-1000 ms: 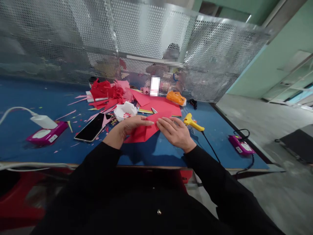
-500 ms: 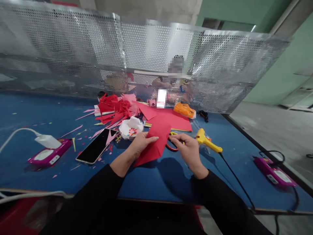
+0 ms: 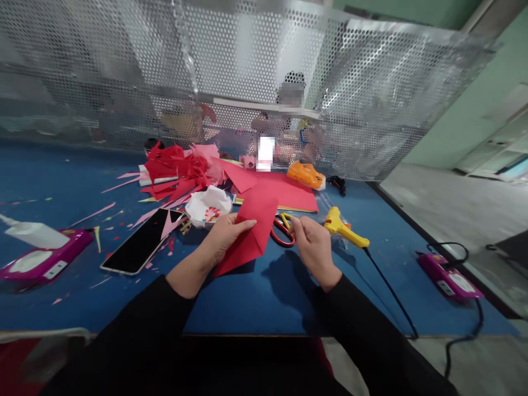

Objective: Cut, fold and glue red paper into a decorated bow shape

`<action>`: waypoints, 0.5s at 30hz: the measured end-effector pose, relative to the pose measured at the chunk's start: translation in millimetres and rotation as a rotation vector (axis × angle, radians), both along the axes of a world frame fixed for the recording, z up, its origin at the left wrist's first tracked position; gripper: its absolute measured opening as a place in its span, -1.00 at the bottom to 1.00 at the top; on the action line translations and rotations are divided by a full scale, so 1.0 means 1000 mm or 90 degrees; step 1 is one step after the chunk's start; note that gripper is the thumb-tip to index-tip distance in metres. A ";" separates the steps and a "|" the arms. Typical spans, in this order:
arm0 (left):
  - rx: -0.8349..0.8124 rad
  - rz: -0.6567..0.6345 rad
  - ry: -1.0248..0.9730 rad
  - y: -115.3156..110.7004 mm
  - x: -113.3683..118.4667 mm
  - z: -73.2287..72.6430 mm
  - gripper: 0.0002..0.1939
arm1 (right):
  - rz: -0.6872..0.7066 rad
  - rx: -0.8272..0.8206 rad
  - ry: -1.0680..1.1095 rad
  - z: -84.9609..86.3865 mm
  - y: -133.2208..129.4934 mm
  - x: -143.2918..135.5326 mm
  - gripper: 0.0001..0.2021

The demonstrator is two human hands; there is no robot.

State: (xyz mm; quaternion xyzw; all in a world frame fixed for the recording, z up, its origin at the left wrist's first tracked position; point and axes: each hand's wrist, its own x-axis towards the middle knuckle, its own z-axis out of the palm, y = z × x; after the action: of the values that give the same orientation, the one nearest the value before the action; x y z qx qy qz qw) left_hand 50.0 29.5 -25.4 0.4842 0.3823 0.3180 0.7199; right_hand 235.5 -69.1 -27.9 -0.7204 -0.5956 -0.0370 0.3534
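Observation:
A folded piece of red paper (image 3: 250, 234) is pinched in my left hand (image 3: 220, 239), thumb on top, raised over the blue table. My right hand (image 3: 312, 245) is closed beside the scissors (image 3: 282, 230), which have red and yellow handles; what its fingers hold, if anything, is hidden. Behind the folded piece lie flat red sheets (image 3: 289, 191). To the left of them, a white paper-lined bowl (image 3: 209, 206) contains small red and white bits. A yellow glue gun (image 3: 346, 228) rests to the right of my right hand.
Red and pink scraps (image 3: 179, 170) are heaped at the back left. A black phone (image 3: 142, 242) lies nearer me. Purple power strips (image 3: 49, 256) sit at both sides. An orange item (image 3: 306, 175) lies near the perforated screen (image 3: 256, 66); a person is visible beyond it.
The view has shifted, moving most things left and up in the picture. My right hand has closed more, its fingers now curled in. My left hand still grips the folded red paper.

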 end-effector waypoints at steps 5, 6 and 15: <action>0.002 -0.005 -0.003 0.001 0.000 0.001 -0.70 | -0.041 -0.175 -0.122 -0.002 0.018 0.000 -0.84; 0.002 -0.005 -0.004 0.001 0.000 0.002 -0.72 | -0.039 -0.211 -0.139 -0.003 0.023 -0.002 -0.80; 0.008 -0.007 -0.009 0.003 -0.003 0.006 -0.76 | -0.055 -0.296 -0.100 -0.003 0.043 -0.003 -0.65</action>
State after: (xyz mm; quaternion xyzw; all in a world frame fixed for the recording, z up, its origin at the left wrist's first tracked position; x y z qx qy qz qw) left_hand 46.6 32.5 -19.2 0.4887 0.3725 0.3196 0.7213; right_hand 233.0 -26.0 -30.9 -0.8023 -0.5821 0.0302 0.1286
